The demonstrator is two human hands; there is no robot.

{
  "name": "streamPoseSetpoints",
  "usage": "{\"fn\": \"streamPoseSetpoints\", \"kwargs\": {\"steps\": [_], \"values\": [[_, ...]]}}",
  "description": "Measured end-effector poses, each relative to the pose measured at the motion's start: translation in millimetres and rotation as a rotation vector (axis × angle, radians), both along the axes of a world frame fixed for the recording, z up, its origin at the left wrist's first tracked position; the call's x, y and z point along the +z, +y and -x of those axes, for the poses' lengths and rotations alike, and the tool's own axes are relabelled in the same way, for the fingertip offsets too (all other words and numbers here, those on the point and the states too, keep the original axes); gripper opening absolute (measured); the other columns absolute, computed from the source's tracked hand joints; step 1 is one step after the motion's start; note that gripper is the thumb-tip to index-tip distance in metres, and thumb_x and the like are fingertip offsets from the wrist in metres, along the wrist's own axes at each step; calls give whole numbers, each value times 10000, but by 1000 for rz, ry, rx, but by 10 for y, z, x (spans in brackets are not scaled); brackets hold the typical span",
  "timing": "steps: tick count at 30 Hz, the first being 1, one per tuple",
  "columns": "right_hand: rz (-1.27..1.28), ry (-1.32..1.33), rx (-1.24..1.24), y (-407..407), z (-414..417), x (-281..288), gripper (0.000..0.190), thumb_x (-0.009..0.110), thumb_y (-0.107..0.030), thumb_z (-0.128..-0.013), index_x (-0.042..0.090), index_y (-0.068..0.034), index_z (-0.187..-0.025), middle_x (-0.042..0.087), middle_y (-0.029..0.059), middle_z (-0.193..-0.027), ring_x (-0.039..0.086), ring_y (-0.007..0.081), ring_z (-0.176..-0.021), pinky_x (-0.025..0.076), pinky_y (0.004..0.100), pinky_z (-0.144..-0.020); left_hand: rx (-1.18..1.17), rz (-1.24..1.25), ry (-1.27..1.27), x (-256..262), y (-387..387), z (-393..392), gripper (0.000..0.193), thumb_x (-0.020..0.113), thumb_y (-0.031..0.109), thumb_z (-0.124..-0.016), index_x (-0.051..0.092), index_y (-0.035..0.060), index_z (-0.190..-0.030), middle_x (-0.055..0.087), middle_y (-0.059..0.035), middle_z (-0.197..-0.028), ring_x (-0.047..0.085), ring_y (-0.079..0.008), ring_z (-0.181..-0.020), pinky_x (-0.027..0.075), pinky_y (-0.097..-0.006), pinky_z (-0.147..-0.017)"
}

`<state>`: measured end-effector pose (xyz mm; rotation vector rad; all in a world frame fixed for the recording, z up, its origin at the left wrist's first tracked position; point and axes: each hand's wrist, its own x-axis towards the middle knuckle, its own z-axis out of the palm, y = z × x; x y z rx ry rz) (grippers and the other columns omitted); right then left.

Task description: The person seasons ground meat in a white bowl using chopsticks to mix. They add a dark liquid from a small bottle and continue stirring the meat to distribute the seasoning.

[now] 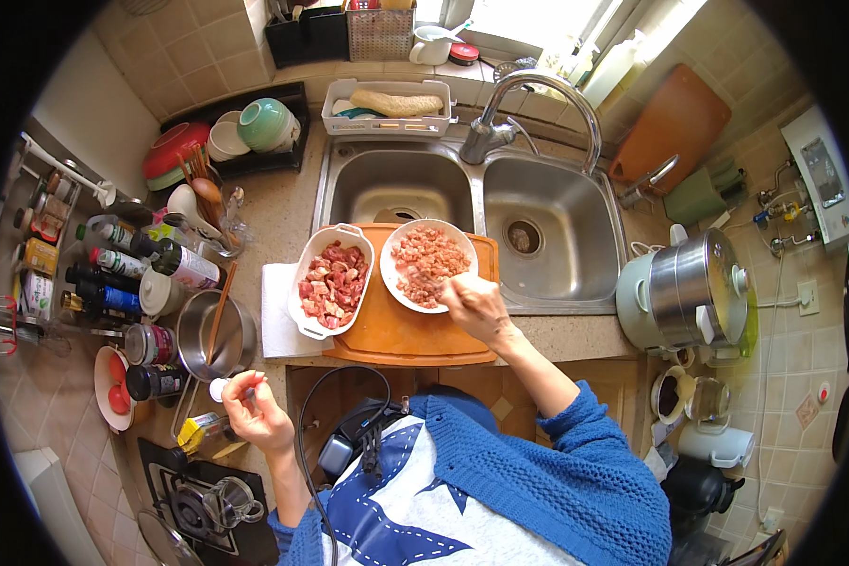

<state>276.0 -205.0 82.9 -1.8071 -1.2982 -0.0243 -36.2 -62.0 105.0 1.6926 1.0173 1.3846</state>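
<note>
My right hand is at the near right rim of a round white bowl of minced meat. Its fingers are closed around what seems to be a thin metal utensil, blurred where it dips into the mince. To the bowl's left, a white oblong dish holds chunks of raw red meat. The bowl rests on an orange cutting board; the dish partly overlaps its left side. My left hand hovers by the counter's left front, fingers curled. A small white round thing appears beside its fingertips; whether it is held is unclear.
A double steel sink with a faucet lies behind the board. Left stand a saucepan with chopsticks across it, bottles and a gas stove. A steamer pot stands right. A white paper towel lies under the dish.
</note>
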Motion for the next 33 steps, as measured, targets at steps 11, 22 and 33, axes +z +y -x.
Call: {"fn": "streamPoseSetpoints", "kwargs": {"steps": [11, 22, 33], "values": [[-119, 250, -134, -106, 130, -137, 150, 620, -40, -881, 596, 16, -743, 602, 167, -677, 616, 288, -578, 483, 358, -534, -26, -7, 8, 29, 20, -28, 140, 544, -20, -864, 565, -7, -1003, 584, -73, -937, 568, -149, -831, 473, -261, -778], [88, 66, -38, -73, 24, -31, 155, 597, -63, -895, 586, 2, -754, 601, 175, -693, 631, 300, -638, 491, 385, -572, -45, -23, 32, 18, 16, 0, 144, 536, -29, -879, 552, 0, -1019, 566, -56, -957, 549, -124, -849, 474, -238, -781], [38, 206, -91, 108, 52, -82, 135, 605, -58, -886, 589, 4, -768, 607, 173, -727, 616, 338, -662, 489, 395, -637, -39, -42, 38, 41, 5, -21, 130, 534, -38, -877, 555, 0, -1000, 555, -52, -946, 539, -127, -842, 472, -242, -782]]}}
